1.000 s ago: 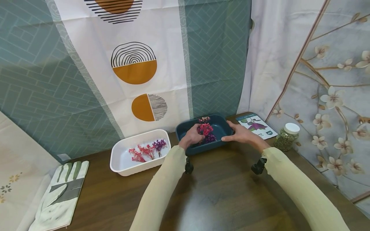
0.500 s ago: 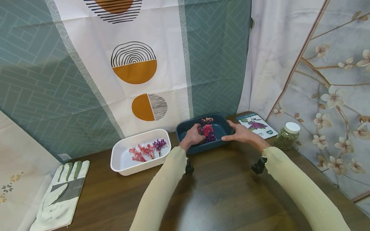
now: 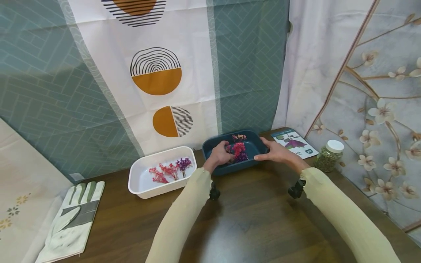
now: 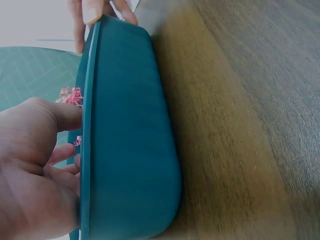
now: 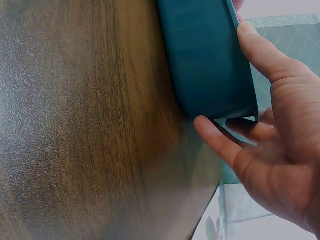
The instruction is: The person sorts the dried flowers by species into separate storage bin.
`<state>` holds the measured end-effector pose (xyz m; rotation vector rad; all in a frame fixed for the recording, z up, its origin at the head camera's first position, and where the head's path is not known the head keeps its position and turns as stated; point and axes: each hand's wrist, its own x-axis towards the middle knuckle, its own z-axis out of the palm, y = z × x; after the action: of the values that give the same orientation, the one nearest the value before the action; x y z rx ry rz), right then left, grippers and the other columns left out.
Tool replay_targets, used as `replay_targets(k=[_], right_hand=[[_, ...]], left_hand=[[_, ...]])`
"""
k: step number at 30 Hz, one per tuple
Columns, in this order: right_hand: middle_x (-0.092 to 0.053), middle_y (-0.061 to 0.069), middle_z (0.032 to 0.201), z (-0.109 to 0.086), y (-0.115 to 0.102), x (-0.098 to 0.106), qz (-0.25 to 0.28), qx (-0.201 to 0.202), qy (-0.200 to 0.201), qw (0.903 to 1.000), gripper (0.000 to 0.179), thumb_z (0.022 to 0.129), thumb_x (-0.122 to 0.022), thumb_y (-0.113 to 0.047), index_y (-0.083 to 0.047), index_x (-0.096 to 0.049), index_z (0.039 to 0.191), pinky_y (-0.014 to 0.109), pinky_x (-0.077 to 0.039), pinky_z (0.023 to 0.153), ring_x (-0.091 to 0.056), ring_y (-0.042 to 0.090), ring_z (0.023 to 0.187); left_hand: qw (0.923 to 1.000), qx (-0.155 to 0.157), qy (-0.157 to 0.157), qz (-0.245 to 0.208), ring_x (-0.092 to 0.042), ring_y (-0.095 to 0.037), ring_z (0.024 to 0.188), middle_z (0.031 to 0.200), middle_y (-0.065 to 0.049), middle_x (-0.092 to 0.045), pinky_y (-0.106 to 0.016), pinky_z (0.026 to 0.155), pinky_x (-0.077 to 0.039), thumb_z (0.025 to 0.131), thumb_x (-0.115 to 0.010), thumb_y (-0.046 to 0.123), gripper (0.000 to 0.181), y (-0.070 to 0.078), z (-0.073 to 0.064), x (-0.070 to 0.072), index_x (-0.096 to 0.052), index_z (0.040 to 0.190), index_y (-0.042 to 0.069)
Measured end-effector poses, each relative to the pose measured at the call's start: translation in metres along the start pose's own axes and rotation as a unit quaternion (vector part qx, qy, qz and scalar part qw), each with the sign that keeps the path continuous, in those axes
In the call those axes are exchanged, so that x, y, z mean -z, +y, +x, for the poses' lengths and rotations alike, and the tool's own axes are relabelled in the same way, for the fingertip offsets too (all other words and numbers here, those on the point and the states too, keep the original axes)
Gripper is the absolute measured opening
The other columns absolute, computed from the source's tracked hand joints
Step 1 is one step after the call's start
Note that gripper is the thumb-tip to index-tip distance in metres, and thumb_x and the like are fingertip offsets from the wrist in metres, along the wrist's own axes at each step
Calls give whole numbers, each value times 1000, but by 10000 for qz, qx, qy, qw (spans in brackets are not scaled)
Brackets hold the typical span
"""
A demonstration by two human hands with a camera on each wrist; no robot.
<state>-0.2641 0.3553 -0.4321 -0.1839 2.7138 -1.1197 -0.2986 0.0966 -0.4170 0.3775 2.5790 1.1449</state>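
Observation:
A dark teal tray (image 3: 254,145) stands at the back of the table. Dried flower sprigs inside it show a pale cluster (image 3: 239,137), red blooms (image 3: 238,148) and purple ones (image 3: 241,157). My left hand (image 3: 221,153) reaches over the near rim, thumb and fingers curled about the sprigs; its fingertips are hidden behind the rim in the left wrist view, where pink blooms (image 4: 70,96) show beside the thumb. My right hand (image 3: 276,151) grips the tray's right end, with the thumb (image 5: 248,31) at the rim and a finger (image 5: 212,135) under the end wall.
Left of the teal tray is a white tray (image 3: 137,182) with two red sprigs and a purple one (image 3: 183,164). A picture card (image 3: 294,143) and a lidded jar (image 3: 329,157) stand to the right. White-and-grey gloves (image 3: 74,219) lie far left. Curtains hang behind the table (image 3: 250,219).
The pale and red blooms have shifted slightly right within the teal tray. The head view has turned a little left. Both hands stay at the tray.

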Motion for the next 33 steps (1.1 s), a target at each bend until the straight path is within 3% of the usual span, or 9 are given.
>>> replay_targets(k=[6, 12, 16, 19, 24, 29, 33], right_hand=[[-23, 29, 158, -1, 0, 0, 1, 22, -17, 10000, 117, 81, -74, -60, 0, -9, 159, 67, -26, 107, -30, 49, 139], [-22, 30, 158, 0, 0, 1, 2, 59, -14, 10000, 117, 82, -74, -59, 0, -9, 159, 67, -26, 107, -30, 50, 139], [-23, 30, 158, 0, 0, 0, -26, 82, -9, 10000, 116, 83, -73, -59, 1, -9, 159, 67, -27, 106, -30, 50, 139], [-23, 30, 157, -1, 0, -1, -17, 53, -3, 10000, 114, 84, -74, -56, 1, -9, 159, 67, -28, 106, -30, 50, 139], [-23, 31, 157, 0, 0, -3, 17, -10, -42, 10000, 110, 87, -73, -50, 0, -8, 159, 67, -29, 105, -30, 51, 139], [-22, 31, 157, 0, -3, -4, 26, -47, -44, 10000, 112, 85, -74, -53, 0, -8, 159, 67, -28, 106, -29, 51, 139], [-23, 32, 157, -2, -3, -2, 18, -21, -10, 10000, 114, 84, -74, -56, 1, -8, 159, 67, -26, 106, -29, 52, 139]], left_hand=[[9996, -67, 9, -269, -70, -22, 77, 119, -18, -61, -38, 83, -54, 95, -69, 10, 62, -1, -6, 6, -40, 150, 8], [9979, -289, -58, -579, -69, -23, 72, 97, -13, -66, -37, 78, -54, 95, -68, 9, 62, 0, -11, 13, -39, 150, 6], [9957, -496, -134, -767, -69, -30, 74, 92, -18, -69, -33, 69, -52, 96, -67, 10, 63, 0, -20, 19, -37, 151, 4], [9936, -712, -144, -865, -70, -31, 75, 97, -23, -69, -34, 70, -52, 97, -66, 11, 61, 1, -31, 23, -37, 151, 3], [9902, -1147, 101, -786, -68, -20, 67, 93, -20, -71, -40, 87, -51, 98, -63, 11, 55, -4, -57, 29, -40, 148, 3], [9870, -1309, 463, -815, -66, -17, 65, 85, -6, -68, -37, 74, -50, 97, -62, 12, 52, -16, -86, 36, -44, 145, 1], [9850, -1249, 660, -990, -67, -18, 66, 87, -7, -67, -33, 69, -51, 97, -62, 10, 48, -28, -105, 41, -46, 140, -2]])
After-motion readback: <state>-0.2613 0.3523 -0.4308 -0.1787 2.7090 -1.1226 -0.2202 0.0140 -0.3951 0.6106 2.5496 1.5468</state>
